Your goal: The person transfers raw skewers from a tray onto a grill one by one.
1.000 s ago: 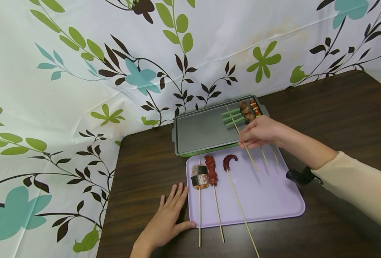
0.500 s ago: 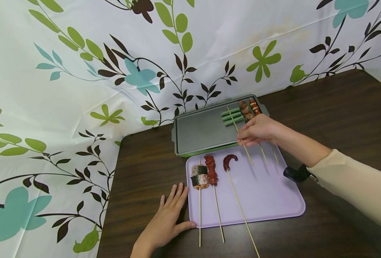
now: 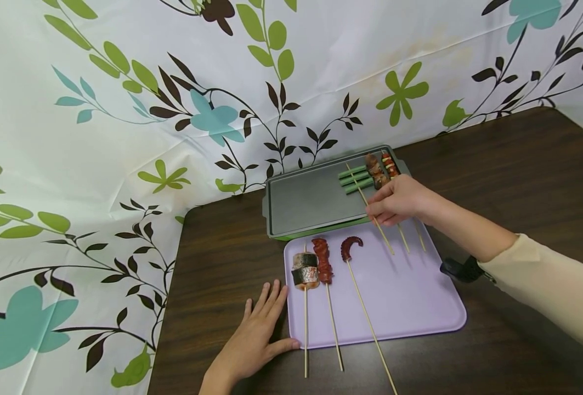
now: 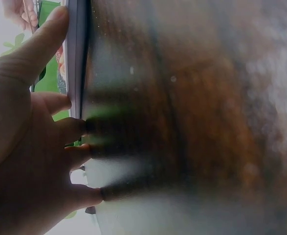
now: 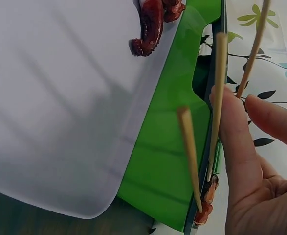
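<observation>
My right hand (image 3: 398,202) pinches the thin wooden stick of a skewer of green vegetable lengths (image 3: 355,180) between thumb and fingertips. The green pieces lie across the right part of a dark grill plate (image 3: 311,197), and the stick's lower end overhangs a lilac tray (image 3: 400,296). In the right wrist view the stick (image 5: 253,51) passes between my thumb and forefinger. My left hand (image 3: 254,337) rests on the table with fingers spread, its thumb and fingertips at the tray's left edge (image 4: 76,58).
A brown meat skewer (image 3: 376,171) and a red mixed skewer (image 3: 389,163) lie at the plate's right end. On the tray are a seaweed-wrapped skewer (image 3: 305,270), a red meat skewer (image 3: 323,260) and an octopus-tentacle skewer (image 3: 347,248). A patterned cloth (image 3: 321,71) hangs behind the table.
Over the last half second my right hand shifts slightly right, and the stick's lower end moves with it. The green pieces stay on the plate, and my left hand stays put.
</observation>
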### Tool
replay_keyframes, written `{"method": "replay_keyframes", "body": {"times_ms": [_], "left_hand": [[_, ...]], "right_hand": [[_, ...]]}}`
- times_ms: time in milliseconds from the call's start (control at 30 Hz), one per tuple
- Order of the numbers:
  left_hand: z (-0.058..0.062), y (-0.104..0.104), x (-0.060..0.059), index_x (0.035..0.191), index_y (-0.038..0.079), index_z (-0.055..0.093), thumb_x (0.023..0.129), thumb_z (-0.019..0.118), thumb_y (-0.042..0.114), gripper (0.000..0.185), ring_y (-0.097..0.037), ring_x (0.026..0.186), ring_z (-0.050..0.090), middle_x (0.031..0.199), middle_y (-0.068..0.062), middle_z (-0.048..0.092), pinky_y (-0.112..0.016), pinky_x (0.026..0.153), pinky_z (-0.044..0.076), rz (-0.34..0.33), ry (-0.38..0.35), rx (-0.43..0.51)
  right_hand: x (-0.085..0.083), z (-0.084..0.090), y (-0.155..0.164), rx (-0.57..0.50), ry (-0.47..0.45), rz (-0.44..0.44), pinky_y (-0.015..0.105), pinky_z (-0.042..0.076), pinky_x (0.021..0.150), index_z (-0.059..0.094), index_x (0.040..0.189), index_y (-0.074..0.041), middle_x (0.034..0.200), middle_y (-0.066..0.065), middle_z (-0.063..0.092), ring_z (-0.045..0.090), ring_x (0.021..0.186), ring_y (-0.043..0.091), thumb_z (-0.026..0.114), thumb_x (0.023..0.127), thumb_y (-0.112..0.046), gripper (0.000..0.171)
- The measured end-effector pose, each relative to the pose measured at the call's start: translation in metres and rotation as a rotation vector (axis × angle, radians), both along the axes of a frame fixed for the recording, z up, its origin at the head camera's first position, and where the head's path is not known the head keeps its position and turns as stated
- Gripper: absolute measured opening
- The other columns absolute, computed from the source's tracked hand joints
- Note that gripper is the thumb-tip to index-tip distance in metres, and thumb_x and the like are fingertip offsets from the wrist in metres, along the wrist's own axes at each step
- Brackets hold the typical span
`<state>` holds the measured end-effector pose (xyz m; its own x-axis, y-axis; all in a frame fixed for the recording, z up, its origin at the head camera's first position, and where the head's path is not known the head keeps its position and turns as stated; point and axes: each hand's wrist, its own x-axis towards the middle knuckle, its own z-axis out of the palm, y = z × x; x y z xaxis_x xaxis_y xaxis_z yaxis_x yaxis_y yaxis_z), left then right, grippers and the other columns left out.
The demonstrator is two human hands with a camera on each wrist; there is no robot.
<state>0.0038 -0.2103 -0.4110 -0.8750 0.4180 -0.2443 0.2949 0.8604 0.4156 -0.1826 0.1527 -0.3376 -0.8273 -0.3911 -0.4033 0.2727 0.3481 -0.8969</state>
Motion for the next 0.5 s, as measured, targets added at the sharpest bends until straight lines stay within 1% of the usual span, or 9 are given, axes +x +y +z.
{"method": "replay_keyframes", "body": {"times_ms": [167, 333, 400, 500], "left_hand": [[-0.0001, -0.0005, -0.0001, 0.159, 0.023, 0.011, 0.086, 0.056, 0.067, 0.097, -0.03, 0.149, 0.001, 0.164, -0.009, 0.006, -0.073, 0.106, 0.01, -0.001, 0.004, 0.002], [-0.0006, -0.0006, 0.0, 0.159, 0.023, 0.011, 0.085, 0.056, 0.068, 0.097, -0.03, 0.149, 0.001, 0.164, -0.009, 0.006, -0.074, 0.105, 0.011, -0.004, 0.004, 0.001], [-0.0008, -0.0005, -0.0001, 0.159, 0.023, 0.011, 0.085, 0.056, 0.068, 0.097, -0.03, 0.149, 0.001, 0.164, -0.009, 0.006, -0.074, 0.105, 0.011, -0.005, 0.006, 0.0], [-0.0007, -0.0002, -0.0005, 0.159, 0.023, 0.01, 0.085, 0.057, 0.067, 0.098, -0.03, 0.149, 0.001, 0.164, -0.009, 0.006, -0.073, 0.106, 0.01, -0.004, 0.004, -0.004]], "right_hand": [[0.0032, 0.0027, 0.0006, 0.045, 0.027, 0.015, 0.033, 0.058, 0.067, 0.059, 0.123, 0.015, 0.081, 0.011, 0.074, 0.07, 0.07, 0.016, 0.068, 0.092, -0.01, 0.041], [0.007, 0.0051, 0.0019, 0.095, 0.068, 0.057, 0.04, 0.058, 0.072, 0.06, 0.123, 0.013, 0.09, 0.018, 0.073, 0.072, 0.078, 0.022, 0.069, 0.092, -0.013, 0.042], [0.0082, 0.0056, 0.0023, 0.105, 0.079, 0.068, 0.041, 0.058, 0.073, 0.06, 0.123, 0.013, 0.093, 0.02, 0.073, 0.072, 0.08, 0.024, 0.069, 0.092, -0.014, 0.043], [0.0096, 0.0058, 0.0036, 0.114, 0.09, 0.073, 0.04, 0.058, 0.071, 0.06, 0.123, 0.013, 0.093, 0.02, 0.073, 0.072, 0.082, 0.026, 0.069, 0.092, -0.015, 0.043]]}}
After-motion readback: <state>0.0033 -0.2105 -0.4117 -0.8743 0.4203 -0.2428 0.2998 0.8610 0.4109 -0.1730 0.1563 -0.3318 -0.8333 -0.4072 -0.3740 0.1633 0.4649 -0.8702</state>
